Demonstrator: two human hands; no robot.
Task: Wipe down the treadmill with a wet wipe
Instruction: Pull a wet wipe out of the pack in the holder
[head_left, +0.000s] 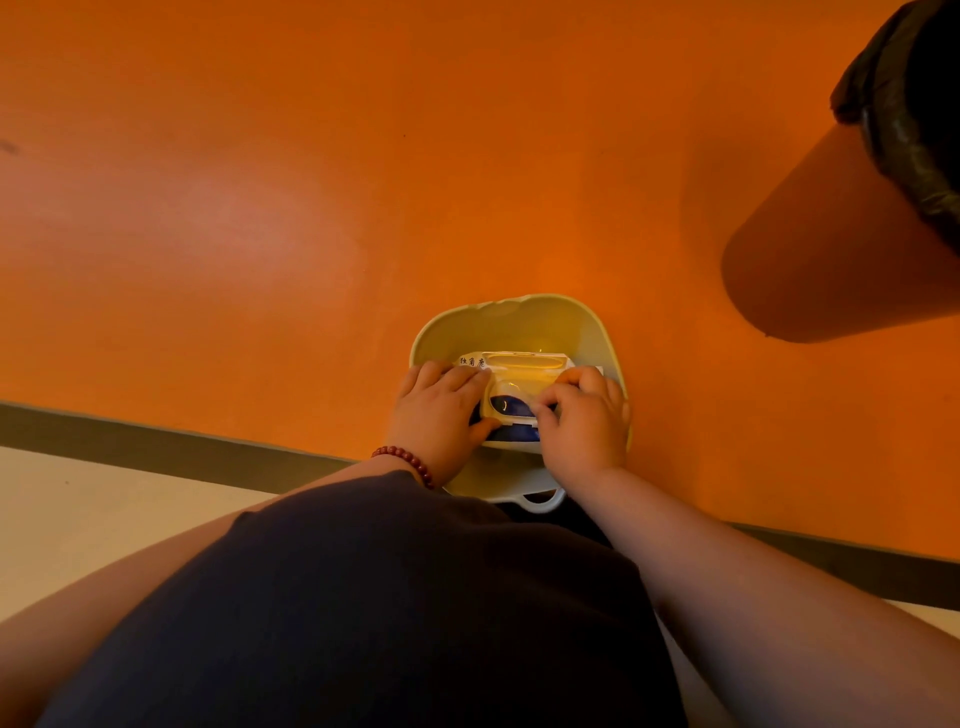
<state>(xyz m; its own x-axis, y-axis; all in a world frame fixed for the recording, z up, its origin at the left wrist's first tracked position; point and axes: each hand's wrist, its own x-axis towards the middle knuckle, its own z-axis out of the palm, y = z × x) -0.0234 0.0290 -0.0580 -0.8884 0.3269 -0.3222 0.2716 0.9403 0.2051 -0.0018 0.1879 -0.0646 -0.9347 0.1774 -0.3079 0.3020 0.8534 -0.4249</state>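
A white and blue pack of wet wipes (511, 405) lies in a pale basin (498, 327) on the orange floor, its flip lid (527, 364) standing open. My left hand (439, 415), with a red bead bracelet at the wrist, grips the pack's left end. My right hand (584, 421) is at the pack's opening, fingers curled and pinching there; what they pinch is hidden under the fingers. No treadmill is in view.
An orange waste bin (831, 249) lined with a black bag stands at the upper right. A dark strip (156, 452) runs across the floor between the orange area and a pale surface at the lower left. My dark clothing fills the bottom of the view.
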